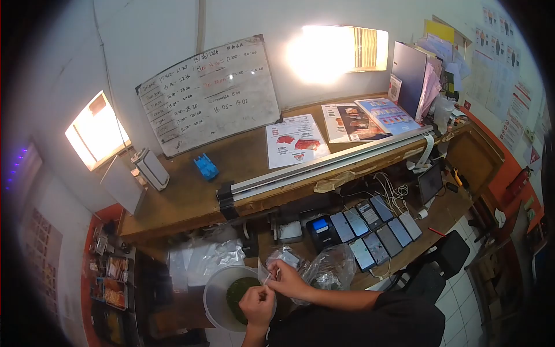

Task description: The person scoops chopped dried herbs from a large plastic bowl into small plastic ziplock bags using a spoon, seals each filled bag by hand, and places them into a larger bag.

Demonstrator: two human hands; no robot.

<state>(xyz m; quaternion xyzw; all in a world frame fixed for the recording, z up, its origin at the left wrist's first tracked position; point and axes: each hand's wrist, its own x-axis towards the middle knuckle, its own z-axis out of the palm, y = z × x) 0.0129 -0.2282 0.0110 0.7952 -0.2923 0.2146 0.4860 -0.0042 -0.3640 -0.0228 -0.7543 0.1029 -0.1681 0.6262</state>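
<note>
A small clear piece of plastic, which looks like a thin bag (262,272), is pinched between my two hands. My right hand (287,280) grips it from the right with closed fingers. Slightly lower and to the left, my left hand (258,305) is closed at its lower end. Below and beside my hands stands a white bucket (211,289) with a dark green mass (236,294) inside; my left hand covers part of its rim. Just right of my right hand lies a larger clear plastic bag (332,269), its contents hard to make out.
Several phones (377,248) lie in rows on the lower desk, beside a black device (322,231) with a blue screen. Silvery plastic packaging (214,257) sits behind the bucket. A raised wooden counter (243,147) holds printed sheets (298,140) and a whiteboard (211,92). A black chair (425,283) stands right.
</note>
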